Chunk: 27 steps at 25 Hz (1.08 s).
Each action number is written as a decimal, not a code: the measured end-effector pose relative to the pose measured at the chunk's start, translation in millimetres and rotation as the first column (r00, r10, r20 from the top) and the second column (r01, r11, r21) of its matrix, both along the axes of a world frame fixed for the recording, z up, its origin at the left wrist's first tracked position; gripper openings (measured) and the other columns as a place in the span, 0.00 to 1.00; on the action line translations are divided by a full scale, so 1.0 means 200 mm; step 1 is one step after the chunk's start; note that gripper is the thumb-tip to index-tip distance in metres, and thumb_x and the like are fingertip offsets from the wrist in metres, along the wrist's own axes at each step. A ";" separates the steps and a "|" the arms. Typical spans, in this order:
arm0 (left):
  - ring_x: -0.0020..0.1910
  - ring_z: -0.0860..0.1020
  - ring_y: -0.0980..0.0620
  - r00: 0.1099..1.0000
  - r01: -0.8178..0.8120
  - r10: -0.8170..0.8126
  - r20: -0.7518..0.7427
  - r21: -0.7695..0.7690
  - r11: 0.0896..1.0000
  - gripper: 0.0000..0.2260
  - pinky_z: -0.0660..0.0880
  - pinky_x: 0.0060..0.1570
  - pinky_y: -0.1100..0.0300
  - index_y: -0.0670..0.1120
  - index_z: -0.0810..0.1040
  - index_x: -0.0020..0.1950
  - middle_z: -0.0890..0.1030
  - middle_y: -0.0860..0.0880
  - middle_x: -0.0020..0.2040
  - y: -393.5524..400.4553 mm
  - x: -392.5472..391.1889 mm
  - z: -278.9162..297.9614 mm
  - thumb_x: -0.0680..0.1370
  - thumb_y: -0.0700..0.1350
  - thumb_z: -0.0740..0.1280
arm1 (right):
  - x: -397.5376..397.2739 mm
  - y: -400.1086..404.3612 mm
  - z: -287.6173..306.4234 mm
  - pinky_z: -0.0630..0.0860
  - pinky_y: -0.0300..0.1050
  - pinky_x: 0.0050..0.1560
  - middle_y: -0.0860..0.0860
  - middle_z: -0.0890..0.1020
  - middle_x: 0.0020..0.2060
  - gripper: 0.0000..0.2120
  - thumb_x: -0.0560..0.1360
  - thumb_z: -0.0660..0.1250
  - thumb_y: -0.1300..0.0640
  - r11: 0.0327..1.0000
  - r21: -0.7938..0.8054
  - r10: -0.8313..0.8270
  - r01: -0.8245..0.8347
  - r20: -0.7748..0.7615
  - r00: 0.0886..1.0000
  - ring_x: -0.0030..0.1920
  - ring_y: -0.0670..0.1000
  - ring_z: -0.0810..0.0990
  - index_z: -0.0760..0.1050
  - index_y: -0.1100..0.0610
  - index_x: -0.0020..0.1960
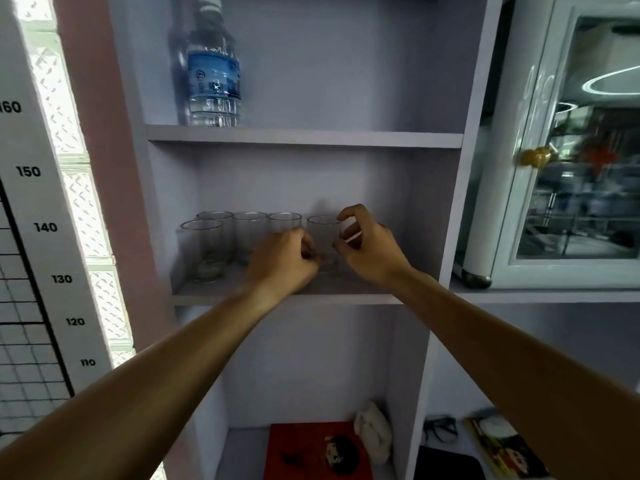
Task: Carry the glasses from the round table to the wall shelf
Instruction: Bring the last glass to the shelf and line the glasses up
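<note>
Several clear empty glasses stand on the middle board of the grey wall shelf (349, 298). One glass (202, 249) is at the front left, and others (249, 232) line up behind it. The rightmost glass (322, 235) stands upright between my two hands. My left hand (282, 263) has its fingers curled shut against that glass's lower left side and hides the bottom of the neighbouring glass (284, 221). My right hand (369, 249) is just to its right, thumb and forefinger spread in a C at its edge. No round table is in view.
A water bottle (214, 71) stands on the board above. The compartment below holds a red box (304, 452) and a pale pouch (374, 431). A white cabinet with a glass door and brass knob (533, 155) is to the right. A height chart (41, 226) hangs at the left.
</note>
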<state>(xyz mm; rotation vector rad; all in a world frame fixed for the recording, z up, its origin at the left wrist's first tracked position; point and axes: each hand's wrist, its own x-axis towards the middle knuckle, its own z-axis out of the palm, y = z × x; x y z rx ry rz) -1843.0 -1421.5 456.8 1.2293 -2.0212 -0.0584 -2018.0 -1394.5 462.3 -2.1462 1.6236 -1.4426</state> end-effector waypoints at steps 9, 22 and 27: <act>0.49 0.83 0.48 1.000 -0.028 0.028 -0.008 0.057 0.998 0.20 0.80 0.49 0.52 0.51 0.82 0.50 0.85 0.53 0.47 -0.02 0.01 0.02 0.64 0.60 0.65 | 0.03 -0.07 -0.01 0.75 0.30 0.38 0.51 0.81 0.47 0.14 0.75 0.69 0.61 1.000 0.020 -0.016 0.015 0.079 0.997 0.46 0.49 0.82 0.74 0.51 0.58; 0.48 0.83 0.48 0.993 -0.099 0.107 0.051 -0.138 0.985 0.14 0.79 0.45 0.54 0.53 0.78 0.54 0.86 0.55 0.47 0.04 0.25 -0.03 0.70 0.55 0.70 | 0.15 -0.09 -0.07 0.78 0.50 0.45 0.56 0.80 0.46 0.08 0.70 0.69 0.61 0.945 -0.323 -0.106 0.062 -0.119 0.987 0.46 0.57 0.79 0.81 0.59 0.49; 0.44 0.83 0.45 0.970 -0.211 0.233 0.067 -0.242 0.947 0.12 0.75 0.37 0.57 0.51 0.77 0.52 0.84 0.52 0.43 0.12 0.47 -0.04 0.71 0.53 0.70 | 0.41 -0.13 -0.02 0.80 0.50 0.48 0.55 0.81 0.49 0.15 0.73 0.69 0.60 0.970 -0.199 0.103 -0.141 -0.187 0.977 0.46 0.55 0.81 0.79 0.55 0.59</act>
